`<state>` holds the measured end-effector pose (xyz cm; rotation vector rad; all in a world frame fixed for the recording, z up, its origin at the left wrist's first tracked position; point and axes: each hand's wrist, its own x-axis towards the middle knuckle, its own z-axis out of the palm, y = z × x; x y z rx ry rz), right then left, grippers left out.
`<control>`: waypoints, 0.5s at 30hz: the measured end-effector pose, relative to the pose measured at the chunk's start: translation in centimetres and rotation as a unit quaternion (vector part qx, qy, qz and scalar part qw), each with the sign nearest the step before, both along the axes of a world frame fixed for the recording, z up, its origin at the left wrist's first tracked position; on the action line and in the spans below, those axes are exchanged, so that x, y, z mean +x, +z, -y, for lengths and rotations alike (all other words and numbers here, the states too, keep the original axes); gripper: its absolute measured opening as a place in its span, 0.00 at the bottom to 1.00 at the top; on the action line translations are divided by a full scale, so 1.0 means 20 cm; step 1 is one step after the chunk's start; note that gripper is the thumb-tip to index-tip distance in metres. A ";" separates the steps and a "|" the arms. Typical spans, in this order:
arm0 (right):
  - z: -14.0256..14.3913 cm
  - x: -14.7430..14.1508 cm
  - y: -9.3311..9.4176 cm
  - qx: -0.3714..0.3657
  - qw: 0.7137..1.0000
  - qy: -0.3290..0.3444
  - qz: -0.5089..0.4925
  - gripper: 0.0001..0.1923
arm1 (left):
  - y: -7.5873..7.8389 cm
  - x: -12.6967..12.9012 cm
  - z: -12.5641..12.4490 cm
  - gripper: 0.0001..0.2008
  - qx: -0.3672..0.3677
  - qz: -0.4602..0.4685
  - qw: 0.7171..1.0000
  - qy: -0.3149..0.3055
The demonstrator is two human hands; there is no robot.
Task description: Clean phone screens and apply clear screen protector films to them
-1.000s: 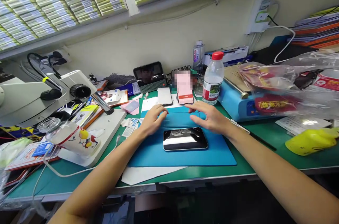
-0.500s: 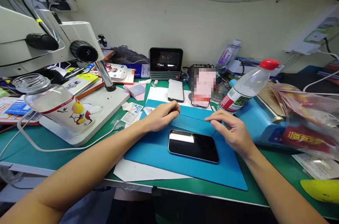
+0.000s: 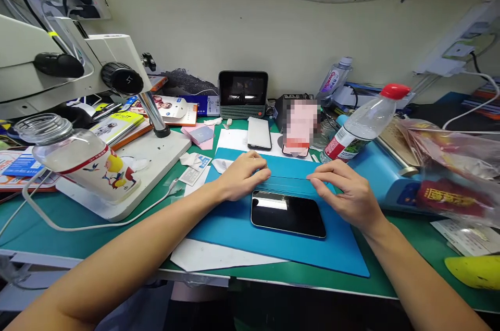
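Note:
A black-screened phone (image 3: 288, 213) lies flat on a blue mat (image 3: 230, 227) at the front of the green desk. Just behind the phone, my two hands hold a thin clear film (image 3: 289, 181) by its ends, low over the mat. My left hand (image 3: 244, 174) pinches the film's left end with curled fingers. At the right end, my right hand (image 3: 346, 193) grips it with fingertips pointing left. The film is nearly edge-on and hard to make out.
A microscope (image 3: 117, 75) on a white base and a glass jar (image 3: 78, 159) stand at the left. Behind the mat are a white phone (image 3: 259, 134), a lit phone (image 3: 299, 127) and a small display (image 3: 242, 94). A water bottle (image 3: 361, 125), blue machine (image 3: 380, 174) and plastic bags (image 3: 449, 164) crowd the right.
The view dropped from the shelves to the desk. Both hands drew the film back towards the phone, and it now looks flatter and more edge-on. The phone has not moved.

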<state>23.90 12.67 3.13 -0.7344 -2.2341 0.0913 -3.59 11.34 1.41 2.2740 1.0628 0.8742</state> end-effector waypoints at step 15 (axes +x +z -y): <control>0.02 0.00 -0.02 0.038 0.999 -0.016 0.032 0.11 | 0.01 0.02 0.03 0.18 -0.019 -0.043 0.997 -0.061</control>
